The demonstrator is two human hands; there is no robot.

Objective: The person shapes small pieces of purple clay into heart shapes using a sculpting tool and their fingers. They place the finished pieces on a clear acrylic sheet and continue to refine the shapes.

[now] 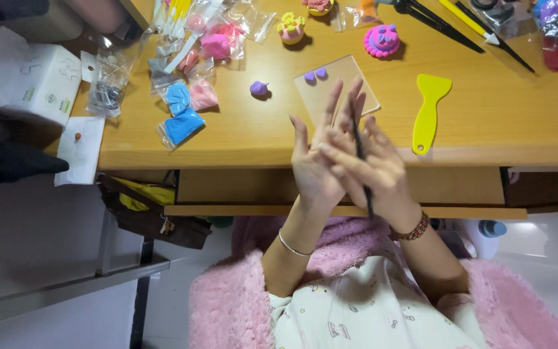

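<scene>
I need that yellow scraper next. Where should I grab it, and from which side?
Grip the yellow scraper by its narrow handle, the end near the table's front edge. Come from above and pinch across its width: it lies flat, with the wide blade pointing away and bare wood around it.

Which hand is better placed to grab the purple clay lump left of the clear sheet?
Left. The left hand sits on the side of the purple clay lump; the right hand carries a thin dark tool.
</scene>
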